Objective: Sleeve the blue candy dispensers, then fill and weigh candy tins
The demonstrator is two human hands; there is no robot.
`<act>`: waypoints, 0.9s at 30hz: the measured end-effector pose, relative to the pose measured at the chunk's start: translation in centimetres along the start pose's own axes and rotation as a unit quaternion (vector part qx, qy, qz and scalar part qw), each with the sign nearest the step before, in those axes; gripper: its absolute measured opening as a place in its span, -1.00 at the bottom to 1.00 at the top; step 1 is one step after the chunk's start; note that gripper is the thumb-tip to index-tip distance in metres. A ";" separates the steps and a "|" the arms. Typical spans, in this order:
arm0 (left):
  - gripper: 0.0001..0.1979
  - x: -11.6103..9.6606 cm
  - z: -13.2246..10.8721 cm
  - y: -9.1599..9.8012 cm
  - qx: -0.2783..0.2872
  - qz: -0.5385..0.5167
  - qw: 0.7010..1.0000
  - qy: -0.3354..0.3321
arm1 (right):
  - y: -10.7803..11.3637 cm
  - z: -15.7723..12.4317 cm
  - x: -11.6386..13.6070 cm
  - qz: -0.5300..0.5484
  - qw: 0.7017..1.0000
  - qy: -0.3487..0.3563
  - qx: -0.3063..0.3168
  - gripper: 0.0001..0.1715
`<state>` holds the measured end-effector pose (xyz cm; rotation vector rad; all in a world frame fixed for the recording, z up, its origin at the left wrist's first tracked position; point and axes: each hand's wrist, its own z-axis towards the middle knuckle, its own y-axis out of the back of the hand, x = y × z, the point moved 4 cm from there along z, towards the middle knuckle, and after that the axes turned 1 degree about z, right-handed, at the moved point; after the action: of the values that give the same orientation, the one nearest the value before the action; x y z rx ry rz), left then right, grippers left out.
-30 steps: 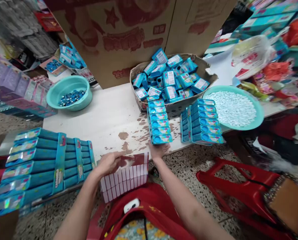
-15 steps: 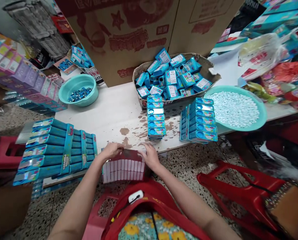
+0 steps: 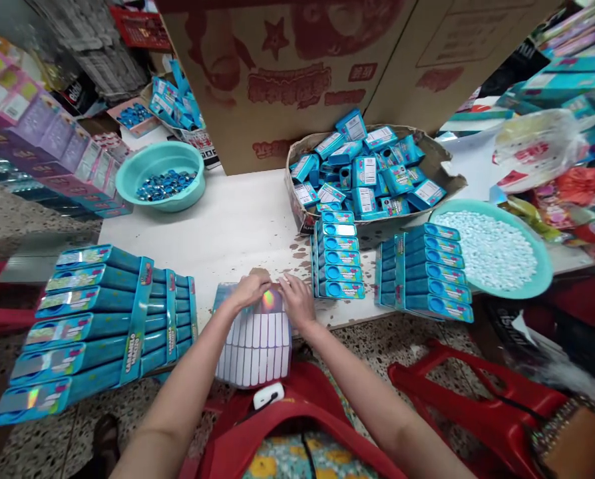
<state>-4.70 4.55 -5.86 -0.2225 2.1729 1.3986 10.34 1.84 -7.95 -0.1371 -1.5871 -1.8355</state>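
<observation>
A shiny sheet of labels [image 3: 257, 339], with rows of narrow white rectangles, lies at the table's near edge and over my lap. My left hand [image 3: 250, 293] is closed at the sheet's far edge, fingertips pinched together. Right beside it, my right hand [image 3: 297, 303] has its fingers bent onto the same far edge; its thumb is partly hidden. A rainbow glint shows on the sheet between the hands. To the right stands a stack of blue candy boxes [image 3: 340, 259], apart from my right hand. A larger stack of blue boxes [image 3: 92, 319] is at the left.
A torn carton [image 3: 297, 206] holds many small blue boxes. Behind it rises a big cardboard box [image 3: 297, 86]. Basins stand left, with blue pieces [image 3: 162, 159], and right, with white candies [image 3: 542, 266]. More blue boxes [image 3: 427, 273] and a red stool [image 3: 457, 392] are at the right.
The view has shifted, so the table things appear lower and further right. The label sheet now lies flatter, with more of its face showing, and my hands have come closer together.
</observation>
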 end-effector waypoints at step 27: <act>-0.52 -6.2 -1.8 2.5 -0.085 -0.423 0.902 -0.032 | 14.5 -1.2 4.8 0.256 0.937 -0.196 -0.136 -0.96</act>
<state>-1.16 3.12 -0.06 -1.0289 1.5588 1.0352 15.21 -1.37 6.19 -1.0021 -1.3590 -1.6522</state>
